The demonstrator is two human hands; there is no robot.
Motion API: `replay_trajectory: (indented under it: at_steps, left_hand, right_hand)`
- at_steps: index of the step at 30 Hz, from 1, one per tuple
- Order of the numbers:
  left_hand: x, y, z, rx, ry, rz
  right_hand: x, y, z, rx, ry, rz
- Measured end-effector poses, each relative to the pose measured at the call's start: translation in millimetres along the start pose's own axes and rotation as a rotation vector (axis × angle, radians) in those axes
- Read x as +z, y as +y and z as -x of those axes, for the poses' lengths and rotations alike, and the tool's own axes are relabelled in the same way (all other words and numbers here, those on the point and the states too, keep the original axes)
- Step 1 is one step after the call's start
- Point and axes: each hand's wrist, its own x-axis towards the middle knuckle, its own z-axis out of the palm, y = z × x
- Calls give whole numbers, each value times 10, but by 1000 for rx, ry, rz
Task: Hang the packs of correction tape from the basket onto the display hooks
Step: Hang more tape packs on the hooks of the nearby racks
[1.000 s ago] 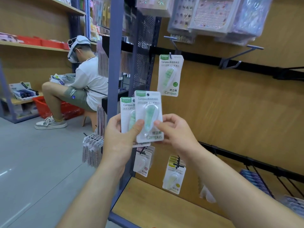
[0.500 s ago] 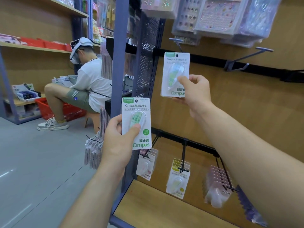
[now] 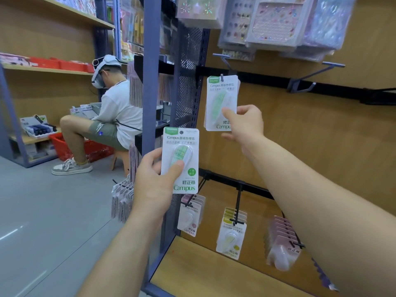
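Observation:
My left hand (image 3: 154, 181) grips a green-and-white pack of correction tape (image 3: 181, 155), held upright in front of the shelf post, thumb over its blister. Higher up, my right hand (image 3: 244, 123) pinches the lower edge of a second green pack (image 3: 220, 97). That pack's top hole sits on the upper display hook (image 3: 222, 77), with another like pack behind it. The basket is out of view.
An empty hook (image 3: 310, 78) juts from the black rail to the right. Lower hooks carry pink (image 3: 190, 215), yellow (image 3: 232, 236) and pink packs (image 3: 282, 239). Sticker sheets (image 3: 276, 22) hang above. A seated person (image 3: 111, 116) works by a red basket (image 3: 64, 146) on the left.
My right hand took one pack from the pair, raised it to the upper hook and slid it onto it. My left hand kept the other pack and stayed in place.

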Motion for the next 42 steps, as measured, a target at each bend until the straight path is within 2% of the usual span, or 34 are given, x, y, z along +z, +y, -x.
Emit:
replay_trajectory:
  at_steps: [4, 9, 14, 18, 24, 28, 31, 38, 42]
  left_hand:
    - [217, 260, -296, 46, -84, -72]
    - [606, 607, -734, 197, -244, -219]
    - [794, 771, -1003, 240, -207, -249]
    - [829, 822, -1074, 230, -248, -312]
    - [890, 864, -1020, 249, -263, -447]
    - [886, 800, -1012, 293, -202, -504]
    - [883, 765, -1006, 297, -144, -476]
    - [882, 676, -1011, 341, -124, -421]
    - [927, 665, -1109, 305, -130, -481]
  right_hand:
    - [-216, 122, 56, -102, -44, 470]
    - [-696, 302, 322, -257, -204, 713]
    - [-1149, 536, 527, -235, -248, 731]
    - [-1335, 636, 562, -195, -242, 684]
    - [-1373, 653, 560, -204, -240, 662]
    - [-1390, 665, 577, -205, -252, 665]
    - [-1423, 687, 590, -197, -261, 672]
    - [-1463, 763, 625, -170, -279, 661]
    - [-1451, 787, 631, -169, -298, 681]
